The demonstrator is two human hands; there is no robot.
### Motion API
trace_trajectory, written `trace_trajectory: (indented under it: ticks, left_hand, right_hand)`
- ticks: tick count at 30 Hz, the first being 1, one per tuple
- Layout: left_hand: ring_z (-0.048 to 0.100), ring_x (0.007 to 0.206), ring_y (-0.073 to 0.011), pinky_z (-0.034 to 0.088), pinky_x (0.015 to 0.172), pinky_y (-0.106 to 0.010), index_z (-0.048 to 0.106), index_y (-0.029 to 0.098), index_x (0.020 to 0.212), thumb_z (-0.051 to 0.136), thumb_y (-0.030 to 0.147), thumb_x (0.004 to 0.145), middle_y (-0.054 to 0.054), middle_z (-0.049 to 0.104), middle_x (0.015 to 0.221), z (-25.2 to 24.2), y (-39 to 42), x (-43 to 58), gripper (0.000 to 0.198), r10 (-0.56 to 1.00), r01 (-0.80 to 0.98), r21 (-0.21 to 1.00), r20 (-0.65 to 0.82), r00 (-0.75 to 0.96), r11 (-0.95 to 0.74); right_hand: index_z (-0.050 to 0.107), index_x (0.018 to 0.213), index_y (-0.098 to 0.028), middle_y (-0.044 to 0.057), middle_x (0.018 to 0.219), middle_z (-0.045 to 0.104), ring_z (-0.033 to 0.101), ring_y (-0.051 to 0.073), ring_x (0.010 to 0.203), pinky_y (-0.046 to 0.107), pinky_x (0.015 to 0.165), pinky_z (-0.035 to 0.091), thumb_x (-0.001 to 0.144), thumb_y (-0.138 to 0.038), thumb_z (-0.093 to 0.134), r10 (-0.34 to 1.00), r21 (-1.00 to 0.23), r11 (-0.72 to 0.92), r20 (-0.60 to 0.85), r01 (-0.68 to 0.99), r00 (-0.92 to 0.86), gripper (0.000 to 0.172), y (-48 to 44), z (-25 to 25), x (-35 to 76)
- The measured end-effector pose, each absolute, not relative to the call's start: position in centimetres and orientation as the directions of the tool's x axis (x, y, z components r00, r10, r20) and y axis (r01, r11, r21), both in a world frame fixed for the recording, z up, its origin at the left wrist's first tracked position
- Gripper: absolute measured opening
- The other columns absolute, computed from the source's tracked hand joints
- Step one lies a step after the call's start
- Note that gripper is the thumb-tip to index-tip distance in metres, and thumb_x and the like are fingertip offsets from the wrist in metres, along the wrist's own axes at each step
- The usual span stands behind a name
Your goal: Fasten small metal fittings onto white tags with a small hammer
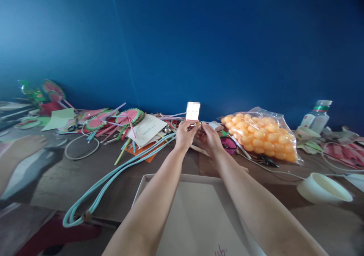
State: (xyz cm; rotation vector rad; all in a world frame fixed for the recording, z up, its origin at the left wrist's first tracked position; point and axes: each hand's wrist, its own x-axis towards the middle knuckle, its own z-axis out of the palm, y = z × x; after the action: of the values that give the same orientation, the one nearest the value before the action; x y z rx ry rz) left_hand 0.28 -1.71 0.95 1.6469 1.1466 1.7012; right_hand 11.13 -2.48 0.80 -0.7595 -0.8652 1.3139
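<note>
Both arms reach forward over a shallow cardboard box [196, 210]. My left hand [185, 135] is closed, thumb and fingers pinched together near a tiny yellowish spot that is too small to name. Close beside it, my right hand [211, 139] is also closed, its fingertips almost meeting the left ones. What the right fingers hold, if anything, is hidden. Just behind the hands, a bright white screen or card [193, 111] stands upright near the blue wall. A purple round item [228, 145] lies to the right of my right hand.
Right of my hands sits a clear bag of orange balls [260, 136], then a bottle [317, 117] and a roll of tape [324, 187]. Leftward lie watermelon paper fans [131, 117], a paper sheet [146, 129] and pale blue tubing [108, 176]. Another person's arm [21, 149] rests at far left.
</note>
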Motion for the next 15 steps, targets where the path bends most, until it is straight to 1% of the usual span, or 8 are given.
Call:
trace_trajectory:
  ticks: [4, 7, 10, 15]
  left_hand:
    - [0.056, 0.077, -0.0119, 0.049, 0.077, -0.027, 0.072, 0.025, 0.092, 0.068, 0.026, 0.074, -0.005, 0.060, 0.094, 0.82, -1.75, 0.40, 0.018, 0.781, 0.185, 0.788, 0.612, -0.127, -0.587]
    - [0.056, 0.077, -0.0119, 0.049, 0.075, -0.027, 0.072, 0.024, 0.091, 0.068, 0.025, 0.075, -0.005, 0.059, 0.092, 0.85, -1.82, 0.45, 0.017, 0.769, 0.164, 0.776, 0.628, -0.115, -0.609]
    - [0.056, 0.076, -0.0116, 0.048, 0.076, -0.028, 0.072, 0.023, 0.092, 0.068, 0.025, 0.074, -0.005, 0.059, 0.093, 0.95, -1.89, 0.43, 0.018, 0.777, 0.152, 0.782, 0.621, -0.101, -0.605]
    - [0.055, 0.081, -0.0129, 0.047, 0.079, -0.026, 0.073, 0.025, 0.088, 0.068, 0.026, 0.074, -0.005, 0.061, 0.092, 1.21, -2.04, 0.36, 0.016, 0.816, 0.179, 0.820, 0.566, -0.115, -0.543]
  right_hand:
    - [0.064, 0.080, -0.021, -0.001, 0.068, 0.060, 0.053, 0.010, 0.055, 0.022, 0.050, 0.050, 0.068, -0.046, 0.071, 0.997, -0.862, 0.074, 0.070, -0.502, 0.027, 0.028, -2.34, 0.79, 11.30]
    - [0.063, 0.079, -0.020, -0.001, 0.067, 0.059, 0.051, 0.009, 0.053, 0.021, 0.049, 0.050, 0.069, -0.047, 0.069, 0.998, -0.867, 0.062, 0.057, -0.494, 0.027, 0.029, -2.27, 0.79, 11.35]
    - [0.063, 0.079, -0.020, -0.001, 0.067, 0.059, 0.050, 0.008, 0.052, 0.020, 0.048, 0.050, 0.068, -0.046, 0.070, 0.998, -0.860, 0.064, 0.053, -0.506, 0.036, 0.029, -2.24, 0.79, 11.36]
    - [0.064, 0.078, -0.020, -0.002, 0.066, 0.057, 0.049, 0.007, 0.052, 0.019, 0.047, 0.049, 0.067, -0.043, 0.072, 0.998, -0.845, 0.061, 0.039, -0.531, 0.054, 0.027, -2.30, 0.76, 11.28]
